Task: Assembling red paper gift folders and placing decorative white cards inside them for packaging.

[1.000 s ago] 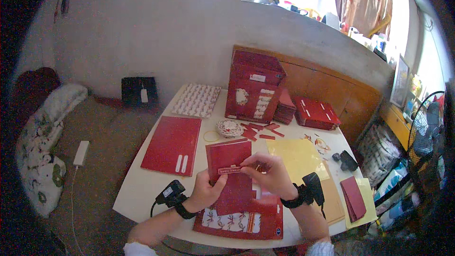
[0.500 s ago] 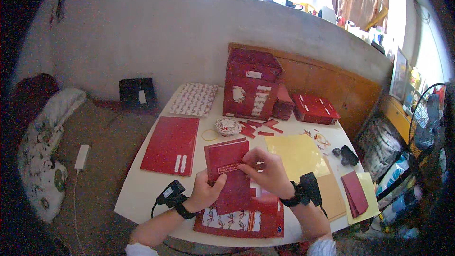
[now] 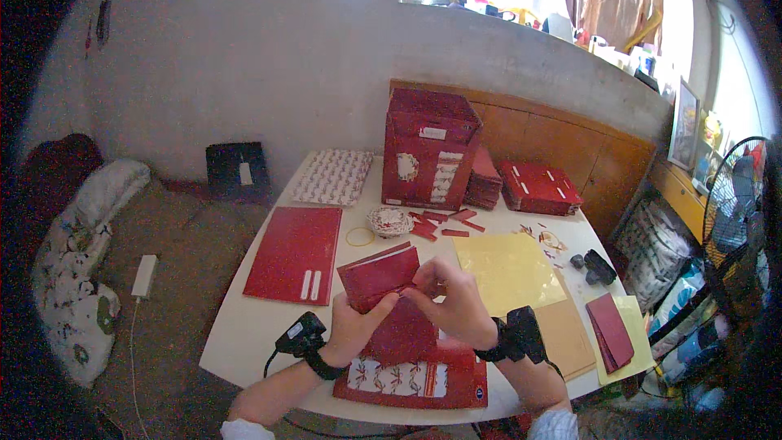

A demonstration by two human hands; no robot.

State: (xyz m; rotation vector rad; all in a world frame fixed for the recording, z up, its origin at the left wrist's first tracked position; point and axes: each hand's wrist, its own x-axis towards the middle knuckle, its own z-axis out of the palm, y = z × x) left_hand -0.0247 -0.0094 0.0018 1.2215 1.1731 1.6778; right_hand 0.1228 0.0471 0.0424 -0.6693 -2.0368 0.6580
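Observation:
Near the front of the table, my left hand (image 3: 358, 332) grips a dark red folded paper card (image 3: 378, 274), its thumb across the front. The card's upper part tilts, and a pale inner edge shows along its top. My right hand (image 3: 453, 300) is closed in a pinch at the card's right edge, thumb close to the left thumb. I cannot make out whether anything small is between those fingertips. Below the hands lies a red printed packet (image 3: 468, 387) with a white, plant-patterned panel, partly covered by the card.
A white table (image 3: 236, 334) holds a large red folder (image 3: 293, 253), a small bowl (image 3: 389, 222), several red strips (image 3: 463, 233), a yellow sheet (image 3: 509, 265) and a tall red box (image 3: 428, 151). Folded red cards (image 3: 609, 330) lie at right. A fan (image 3: 733, 195) stands beyond.
The card has tipped, its upper part turning and folding toward me. The gold-framed label strip seen on its front is no longer visible. Both hands have come closer together.

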